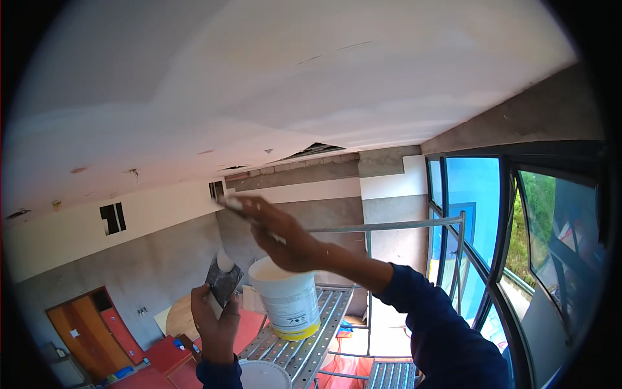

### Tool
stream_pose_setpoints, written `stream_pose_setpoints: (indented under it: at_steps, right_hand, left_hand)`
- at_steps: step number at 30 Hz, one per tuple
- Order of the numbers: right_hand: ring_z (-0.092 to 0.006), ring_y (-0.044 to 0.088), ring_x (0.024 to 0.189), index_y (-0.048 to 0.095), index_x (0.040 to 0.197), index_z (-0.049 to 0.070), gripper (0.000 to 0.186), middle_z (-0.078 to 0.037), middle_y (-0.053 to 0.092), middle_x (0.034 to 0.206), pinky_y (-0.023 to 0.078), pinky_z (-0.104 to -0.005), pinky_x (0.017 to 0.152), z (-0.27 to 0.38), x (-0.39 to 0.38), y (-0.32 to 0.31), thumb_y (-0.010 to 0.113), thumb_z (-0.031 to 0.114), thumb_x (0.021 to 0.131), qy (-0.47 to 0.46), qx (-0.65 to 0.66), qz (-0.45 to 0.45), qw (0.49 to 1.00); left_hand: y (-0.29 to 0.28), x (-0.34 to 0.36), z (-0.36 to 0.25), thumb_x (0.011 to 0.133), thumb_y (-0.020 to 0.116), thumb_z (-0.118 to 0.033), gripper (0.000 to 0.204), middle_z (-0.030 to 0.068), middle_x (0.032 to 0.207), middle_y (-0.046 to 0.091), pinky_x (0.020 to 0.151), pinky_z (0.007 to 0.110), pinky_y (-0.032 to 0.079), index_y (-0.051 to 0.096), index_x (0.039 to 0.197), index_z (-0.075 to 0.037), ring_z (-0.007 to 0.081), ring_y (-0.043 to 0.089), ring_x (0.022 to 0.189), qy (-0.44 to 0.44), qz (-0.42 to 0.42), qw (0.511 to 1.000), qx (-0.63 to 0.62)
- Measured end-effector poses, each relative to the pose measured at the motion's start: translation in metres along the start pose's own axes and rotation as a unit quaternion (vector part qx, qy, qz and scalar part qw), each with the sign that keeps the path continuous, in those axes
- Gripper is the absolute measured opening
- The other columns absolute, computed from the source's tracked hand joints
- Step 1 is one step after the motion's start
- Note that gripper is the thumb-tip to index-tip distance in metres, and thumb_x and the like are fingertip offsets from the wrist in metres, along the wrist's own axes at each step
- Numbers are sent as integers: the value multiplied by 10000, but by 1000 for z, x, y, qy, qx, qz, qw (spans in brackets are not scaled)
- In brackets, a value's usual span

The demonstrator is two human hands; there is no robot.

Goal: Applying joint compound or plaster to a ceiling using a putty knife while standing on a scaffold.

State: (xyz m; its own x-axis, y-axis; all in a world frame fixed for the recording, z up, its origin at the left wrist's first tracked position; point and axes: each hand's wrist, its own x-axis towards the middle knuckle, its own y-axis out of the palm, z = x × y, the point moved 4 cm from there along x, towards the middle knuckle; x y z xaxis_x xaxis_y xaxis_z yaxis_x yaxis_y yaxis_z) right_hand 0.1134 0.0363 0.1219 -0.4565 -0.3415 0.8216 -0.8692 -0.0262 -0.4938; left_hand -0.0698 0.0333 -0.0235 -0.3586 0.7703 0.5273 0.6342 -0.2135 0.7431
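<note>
A broad, pale ceiling (311,71) fills the upper half of the view, with patchy white and grayish areas and a few openings. Beneath it, a partly bare gray wall (291,214) spans the far side, and tall dark-framed windows (473,201) line the right, one pane tilted open onto greenery. Lower down, a perforated metal platform (334,308) runs away from the viewer, with a metal guardrail (402,225) beyond its far edge. At lower left, well below, is a brown wooden door (81,330).

On the platform, a little short of its far edge, stands an upright white bucket (285,305) with a yellow base. A second round white container (265,376) sits toward the near end, cut off by the picture's lower border.

The person's two hands, in dark blue sleeves, are apart. The right hand (278,236) is raised in front of the bucket's rim, pointing left; it is blurred, and whether it grips something cannot be told. The left hand (217,327), near the platform's left edge, is clamped on a flat dark gray blade (223,283), held up just left of the bucket. A small white dab (225,260) sits at the blade's top.
</note>
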Motion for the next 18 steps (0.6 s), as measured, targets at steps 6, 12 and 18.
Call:
stream_pose_setpoints:
  at_steps: [6, 12, 18]
  right_hand:
    - [-368, 359, 1264, 321, 1351, 72, 709, -160, 332, 1381, 348, -415, 1036, -7, -99, -36, 522, -157, 711, 159, -10, 84, 984]
    - [-321, 382, 1258, 412, 1318, 30, 594, -195, 445, 1280, 312, -373, 1055, 4, -132, -216, 421, -163, 757, 187, -400, -87, 893]
    - [-384, 485, 1108, 367, 1294, -63, 478, -254, 474, 1200, 373, -409, 968, 125, -55, -440, 377, -8, 818, -50, -625, -384, 678]
  left_hand:
    - [71, 4, 52, 867, 493, -133, 220, 66, 972, 573, 637, 252, 526, 447, 1046, -13, 150, 593, 836, -92, 83, 992, 8]
    - [101, 3, 79, 844, 503, -132, 198, 97, 917, 635, 570, 223, 544, 564, 1001, -28, 168, 633, 818, -227, 119, 960, -109]
    - [56, 28, 96, 811, 561, -127, 280, 112, 942, 616, 611, 256, 529, 521, 1072, -33, 163, 614, 820, 316, 261, 785, 464]
